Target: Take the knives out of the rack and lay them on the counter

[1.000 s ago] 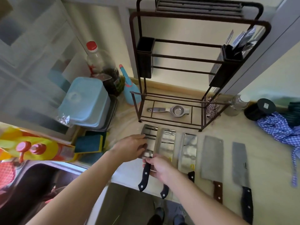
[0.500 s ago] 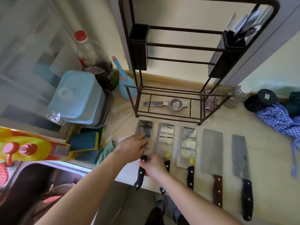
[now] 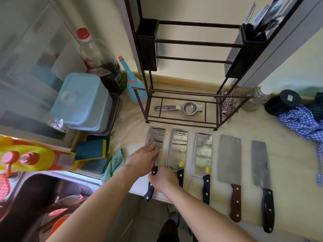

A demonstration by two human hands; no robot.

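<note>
Several cleavers lie in a row on the beige counter [image 3: 288, 165], blades toward the dark metal rack [image 3: 181, 95] behind them. My left hand [image 3: 143, 158] rests flat on the blade of the leftmost cleaver [image 3: 155, 137]. My right hand [image 3: 163, 179] is closed around that knife's black handle at the counter's front edge. To the right lie a second shiny cleaver [image 3: 177, 149], a third [image 3: 201, 152], a dull one with a brown handle [image 3: 229, 158] and a grey one with a black handle [image 3: 260, 163]. The rack's left holder [image 3: 146, 44] looks empty; its right holder [image 3: 244, 49] holds utensils.
A lemon squeezer [image 3: 180, 108] lies under the rack. Blue lidded boxes [image 3: 80, 102], a bottle [image 3: 99, 60] and sponges [image 3: 91, 149] crowd the left. The sink [image 3: 45, 198] is at lower left. A black jar [image 3: 281, 102] and checked cloth [image 3: 302, 123] sit at right.
My hands and the leftmost cleaver have shifted slightly, the left hand now pressing on its blade. The view has tilted down; the other knives have not moved.
</note>
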